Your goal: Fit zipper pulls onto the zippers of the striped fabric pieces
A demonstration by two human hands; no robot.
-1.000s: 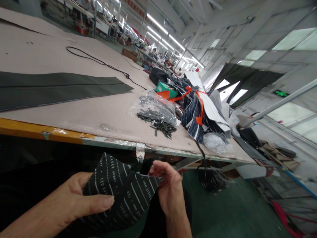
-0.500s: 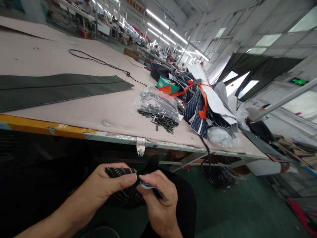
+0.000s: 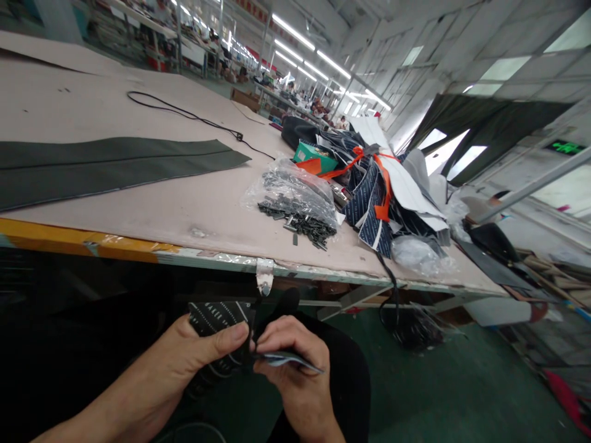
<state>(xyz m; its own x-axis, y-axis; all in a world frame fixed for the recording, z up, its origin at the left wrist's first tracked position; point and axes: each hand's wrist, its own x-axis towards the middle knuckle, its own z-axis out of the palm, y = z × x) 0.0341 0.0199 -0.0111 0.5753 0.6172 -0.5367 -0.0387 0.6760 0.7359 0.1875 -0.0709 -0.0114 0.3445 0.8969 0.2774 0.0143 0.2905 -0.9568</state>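
Note:
Low in front of the table, my left hand [image 3: 203,351] is closed on a dark piece of fabric [image 3: 217,317] printed with white lettering and dashed lines. The thumb presses on its top face, and more of the fabric hangs below into shadow. Close beside it, my right hand [image 3: 295,363] is closed with a thin, flat grey-blue piece [image 3: 289,358] pinched between thumb and fingers. What kind of thing that piece is, I cannot make out. The fingertips of both hands nearly meet at the fabric's right edge.
On the table [image 3: 184,203] lie a long dark green strip [image 3: 115,163], a black cord [image 3: 184,113] and a plastic bag [image 3: 295,184] spilling small dark metal pieces [image 3: 305,227]. Printed fabric pieces [image 3: 364,197] tied with orange ribbon and a green box [image 3: 316,157] are piled at right.
The fabric in my left hand has turned so more of its printed face shows. My right hand has tilted, and more of the flat grey-blue piece is visible.

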